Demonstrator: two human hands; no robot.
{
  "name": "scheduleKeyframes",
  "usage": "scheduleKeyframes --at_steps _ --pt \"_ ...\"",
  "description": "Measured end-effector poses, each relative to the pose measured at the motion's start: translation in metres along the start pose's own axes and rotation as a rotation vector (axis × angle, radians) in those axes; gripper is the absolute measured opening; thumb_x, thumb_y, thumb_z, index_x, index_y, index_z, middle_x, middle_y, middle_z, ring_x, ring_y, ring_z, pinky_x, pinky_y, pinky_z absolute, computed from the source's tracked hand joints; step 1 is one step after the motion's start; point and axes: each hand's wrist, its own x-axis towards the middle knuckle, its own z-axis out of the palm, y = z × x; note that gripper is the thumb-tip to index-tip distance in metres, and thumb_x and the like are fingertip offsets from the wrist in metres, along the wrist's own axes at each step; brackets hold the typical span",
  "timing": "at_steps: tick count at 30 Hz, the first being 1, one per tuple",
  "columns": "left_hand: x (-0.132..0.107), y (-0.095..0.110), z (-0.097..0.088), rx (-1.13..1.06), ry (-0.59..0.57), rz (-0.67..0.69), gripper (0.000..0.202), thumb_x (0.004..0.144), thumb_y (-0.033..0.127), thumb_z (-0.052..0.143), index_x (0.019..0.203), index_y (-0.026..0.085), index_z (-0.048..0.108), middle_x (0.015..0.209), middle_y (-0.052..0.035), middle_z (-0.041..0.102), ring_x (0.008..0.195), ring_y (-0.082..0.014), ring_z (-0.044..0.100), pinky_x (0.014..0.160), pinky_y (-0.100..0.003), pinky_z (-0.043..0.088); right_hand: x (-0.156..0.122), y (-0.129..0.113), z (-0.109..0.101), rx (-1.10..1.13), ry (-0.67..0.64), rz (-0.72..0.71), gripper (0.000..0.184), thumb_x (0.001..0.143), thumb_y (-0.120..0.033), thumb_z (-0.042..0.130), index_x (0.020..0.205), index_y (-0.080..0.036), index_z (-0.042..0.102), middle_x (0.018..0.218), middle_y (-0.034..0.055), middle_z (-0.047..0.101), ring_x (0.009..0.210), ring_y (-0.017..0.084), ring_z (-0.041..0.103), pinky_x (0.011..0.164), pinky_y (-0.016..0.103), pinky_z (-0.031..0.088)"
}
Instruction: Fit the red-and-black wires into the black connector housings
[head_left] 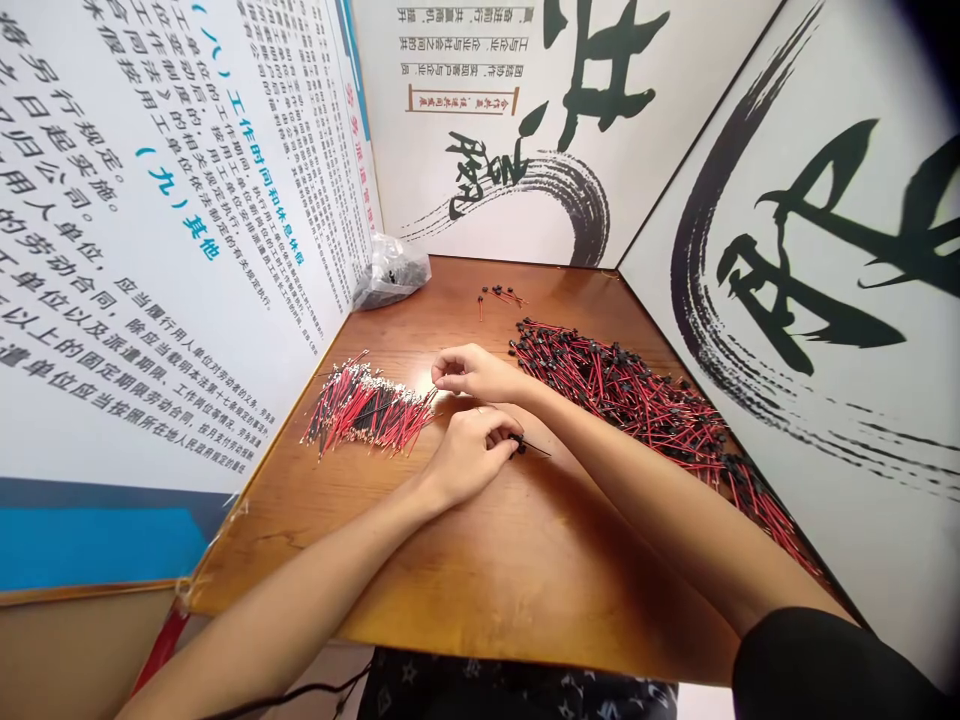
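My left hand (469,455) rests on the wooden table (480,580) with its fingers curled round a small black connector with a thin black wire (529,447) sticking out to the right. My right hand (472,372) reaches across above it, fingers pinched together at the edge of a pile of loose red and black wires (367,408). What that pinch holds is too small to make out. A long heap of red wires fitted with black connectors (645,400) lies along the right side of the table.
A clear plastic bag of dark parts (390,272) sits in the far left corner. A few stray wires (502,295) lie at the back. Printed boards wall the table on the left, back and right.
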Motion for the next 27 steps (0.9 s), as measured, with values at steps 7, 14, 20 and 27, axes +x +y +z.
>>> scheduleKeyframes --at_steps 7,14,20,27 --pt "0.000 0.001 -0.001 -0.013 -0.001 -0.012 0.018 0.075 0.001 0.061 0.083 0.013 0.071 0.076 -0.0023 0.068 0.065 -0.0119 0.058 0.062 -0.024 0.047 -0.005 -0.004 0.001 0.206 0.103 0.036 0.004 0.078 -0.020 0.057 0.078 -0.016 0.056 0.071 0.0005 0.061 0.062 0.010 0.051 0.056 0.023 0.041" --pt "0.003 0.003 -0.002 -0.133 0.027 -0.185 0.016 0.073 0.005 0.064 0.084 0.013 0.072 0.079 -0.0044 0.073 0.066 -0.0137 0.063 0.063 -0.026 0.052 -0.025 -0.011 -0.010 0.591 0.303 0.084 0.012 0.068 -0.019 0.067 0.073 -0.015 0.056 0.070 0.0052 0.069 0.058 0.013 0.061 0.052 0.025 0.047" --pt "0.007 0.002 -0.003 -0.341 0.023 -0.348 0.015 0.071 0.006 0.064 0.084 0.012 0.070 0.068 -0.0031 0.069 0.056 -0.0124 0.061 0.053 -0.023 0.050 -0.057 0.000 -0.035 0.589 0.606 0.128 0.012 0.070 -0.021 0.067 0.080 -0.017 0.063 0.067 0.0003 0.065 0.057 0.010 0.058 0.053 0.024 0.046" --pt "0.010 0.011 -0.009 -0.483 0.035 -0.415 0.015 0.069 0.006 0.069 0.084 0.010 0.068 0.066 -0.0011 0.067 0.050 -0.0089 0.058 0.052 -0.022 0.049 -0.108 -0.001 -0.026 0.549 0.518 0.184 0.012 0.077 -0.024 0.066 0.087 -0.019 0.065 0.062 -0.0030 0.059 0.048 0.009 0.048 0.044 0.023 0.037"
